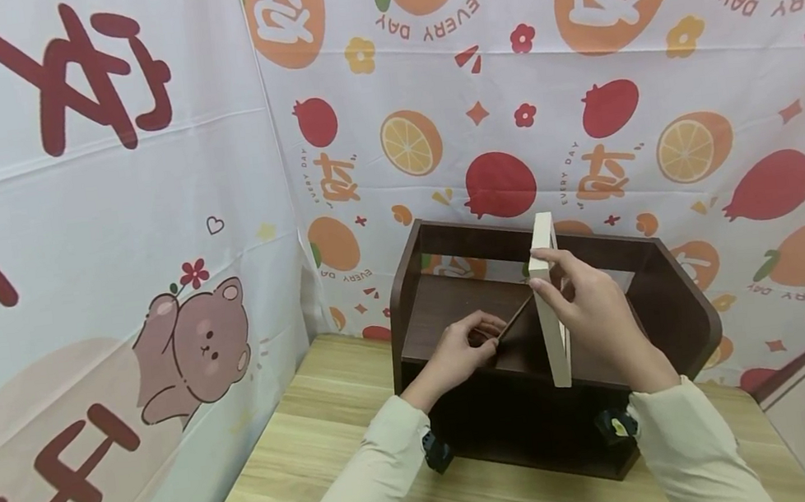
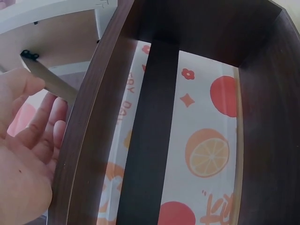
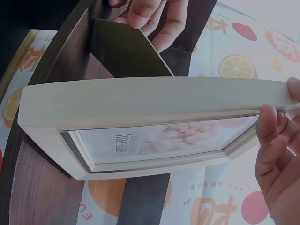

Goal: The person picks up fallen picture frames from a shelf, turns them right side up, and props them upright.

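Note:
A cream picture frame (image 1: 551,325) stands upright on the dark brown desktop shelf (image 1: 678,311), nearly edge-on in the head view. My right hand (image 1: 595,303) grips its upper near edge between thumb and fingers. Behind the frame, a folding support leg (image 3: 122,47) is swung out from the back. My left hand (image 1: 459,352) pinches this leg near its free end, thumb on one side and fingers on the other. In the right wrist view, a printed picture with pinkish flowers (image 3: 173,138) shows behind the glass. The left wrist view shows the frame's brown backing (image 2: 61,42).
The shelf rests on a light wood-grain table (image 1: 264,474), with an open compartment below its upper board. A fruit-patterned cloth (image 1: 489,92) hangs behind. To the left hangs a white cloth with a bear (image 1: 212,347). Side panels bound the upper board left and right.

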Tool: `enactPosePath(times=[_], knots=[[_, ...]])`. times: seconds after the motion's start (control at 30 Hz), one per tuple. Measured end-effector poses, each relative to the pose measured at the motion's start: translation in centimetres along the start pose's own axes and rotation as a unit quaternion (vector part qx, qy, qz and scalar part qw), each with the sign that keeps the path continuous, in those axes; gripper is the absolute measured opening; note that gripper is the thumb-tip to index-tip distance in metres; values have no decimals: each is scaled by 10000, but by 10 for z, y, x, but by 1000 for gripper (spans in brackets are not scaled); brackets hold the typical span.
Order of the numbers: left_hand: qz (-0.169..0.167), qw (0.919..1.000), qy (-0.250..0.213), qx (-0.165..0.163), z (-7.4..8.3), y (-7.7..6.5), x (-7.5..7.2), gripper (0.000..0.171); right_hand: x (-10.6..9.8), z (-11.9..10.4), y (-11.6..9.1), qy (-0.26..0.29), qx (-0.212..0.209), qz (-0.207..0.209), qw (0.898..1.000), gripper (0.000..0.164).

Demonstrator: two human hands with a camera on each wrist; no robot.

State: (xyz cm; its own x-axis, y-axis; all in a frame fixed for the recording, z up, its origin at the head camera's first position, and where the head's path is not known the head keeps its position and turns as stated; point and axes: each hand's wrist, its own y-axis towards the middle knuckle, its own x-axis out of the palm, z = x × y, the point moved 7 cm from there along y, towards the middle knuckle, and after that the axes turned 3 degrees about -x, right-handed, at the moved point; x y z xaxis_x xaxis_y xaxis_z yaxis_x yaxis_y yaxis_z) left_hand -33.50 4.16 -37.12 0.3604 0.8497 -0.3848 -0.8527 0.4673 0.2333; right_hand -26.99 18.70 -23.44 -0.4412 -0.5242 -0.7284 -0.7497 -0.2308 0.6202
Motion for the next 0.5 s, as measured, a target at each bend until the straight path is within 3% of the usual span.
enactPosePath(times=[0.5], knots=[[-220, 9995, -161, -140, -4, 9, -3, 23, 2, 7, 7, 646, 215, -1033, 9923, 42]])
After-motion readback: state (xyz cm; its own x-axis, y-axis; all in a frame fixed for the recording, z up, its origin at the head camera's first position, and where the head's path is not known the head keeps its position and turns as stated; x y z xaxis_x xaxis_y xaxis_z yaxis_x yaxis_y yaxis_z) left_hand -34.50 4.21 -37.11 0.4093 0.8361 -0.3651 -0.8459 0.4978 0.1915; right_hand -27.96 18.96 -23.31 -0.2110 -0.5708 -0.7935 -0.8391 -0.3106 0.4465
